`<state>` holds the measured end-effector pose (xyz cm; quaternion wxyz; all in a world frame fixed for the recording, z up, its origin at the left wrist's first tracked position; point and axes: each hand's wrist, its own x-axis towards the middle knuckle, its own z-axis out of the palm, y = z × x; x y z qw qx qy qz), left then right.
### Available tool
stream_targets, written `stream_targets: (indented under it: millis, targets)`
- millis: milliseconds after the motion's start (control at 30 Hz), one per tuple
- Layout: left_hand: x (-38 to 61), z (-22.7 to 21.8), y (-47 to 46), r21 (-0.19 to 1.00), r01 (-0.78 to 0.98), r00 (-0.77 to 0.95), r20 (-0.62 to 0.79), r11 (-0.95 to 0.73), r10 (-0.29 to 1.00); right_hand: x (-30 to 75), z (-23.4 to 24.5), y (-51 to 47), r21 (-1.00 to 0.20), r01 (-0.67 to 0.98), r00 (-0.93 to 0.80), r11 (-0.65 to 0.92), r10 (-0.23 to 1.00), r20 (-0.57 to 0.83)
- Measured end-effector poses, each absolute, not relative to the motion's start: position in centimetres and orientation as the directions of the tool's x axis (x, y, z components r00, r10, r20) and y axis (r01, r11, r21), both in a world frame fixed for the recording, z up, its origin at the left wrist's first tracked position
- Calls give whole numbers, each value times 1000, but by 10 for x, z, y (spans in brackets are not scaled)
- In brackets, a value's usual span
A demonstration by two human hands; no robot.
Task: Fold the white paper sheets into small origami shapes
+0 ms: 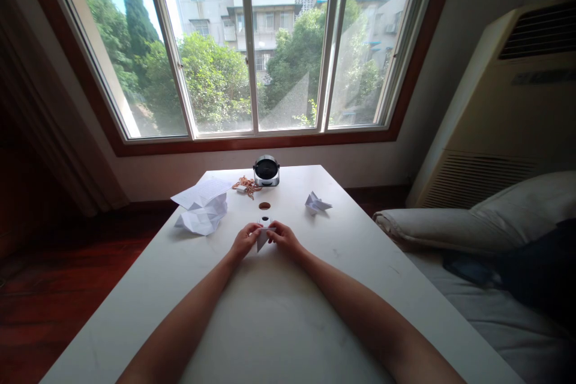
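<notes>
Between my two hands is a small piece of folded paper (264, 240), its lower end coming to a point above the white table. My left hand (246, 240) pinches its left side, and my right hand (284, 236) grips the right side with bent fingers. Just beyond my fingertips sits a small white object with a dark round spot (265, 219); its kind I cannot make out. A finished-looking folded paper figure (317, 203) with pointed tips rests to the right of my hands.
Creased paper sheets (202, 216) and a written sheet (203, 191) lie at the left. Toward the far edge are a round black device on a stand (266, 171), an orange cord (247, 185) and a hole in the table (264, 206). A sofa (427, 228) stands right of the table (252, 324).
</notes>
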<state>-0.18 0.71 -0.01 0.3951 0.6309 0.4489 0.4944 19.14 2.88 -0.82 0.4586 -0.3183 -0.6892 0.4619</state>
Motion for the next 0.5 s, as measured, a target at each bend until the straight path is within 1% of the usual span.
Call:
stream_targets:
  millis: [167,367,500]
  targets:
    - [-2,1,7,964,98,173,227,-246,958,192,-7,28,-928,-16,-387,371,854,348]
    - [-1,1,6,971,22,163,230,-236,959,192,-6,29,-932,-23,-370,362,863,344]
    - [-2,1,5,977,10,170,209,-213,963,192,-6,30,-934,-23,-371,357,864,339]
